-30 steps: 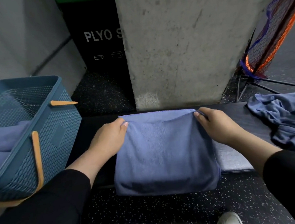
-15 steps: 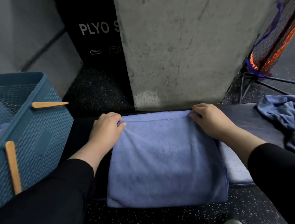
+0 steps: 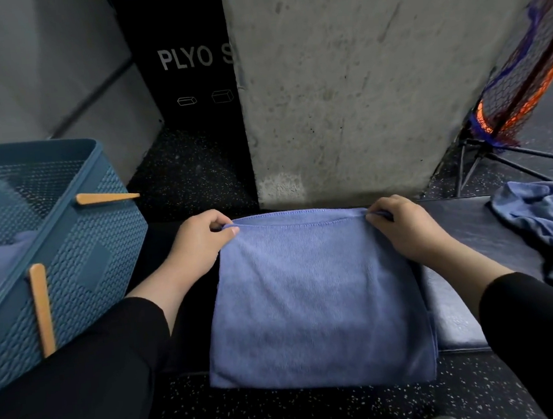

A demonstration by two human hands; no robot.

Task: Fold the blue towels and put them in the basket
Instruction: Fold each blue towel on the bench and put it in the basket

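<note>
The blue towel [image 3: 316, 299] lies folded in a near-square on the dark bench [image 3: 464, 226], its near edge hanging over the bench's front toward the speckled floor [image 3: 319, 412]. I see a stitched hem along its far edge, a soft nap, and a doubled layer showing at its right side. My left hand [image 3: 198, 246] pinches the towel's far left corner between thumb and curled fingers; my right hand [image 3: 404, 228] pinches the far right corner the same way, a small fold of cloth bunched under the fingertips.

Left of the towel stands the blue basket [image 3: 82, 259] with woven-pattern walls and tan handle pieces; a folded towel [image 3: 2, 263] already lies inside it. Right of the towel, at the bench's far end, a crumpled towel [image 3: 544, 229] sits in a heap, well apart from the one I hold. Directly behind the towel rises a concrete pillar [image 3: 341, 86], close to the bench's back edge. Behind and left of the towel is a black box [image 3: 188, 60] lettered "PLYO S". Behind and right leans a netted frame [image 3: 524, 77] in orange and blue on thin black legs.
</note>
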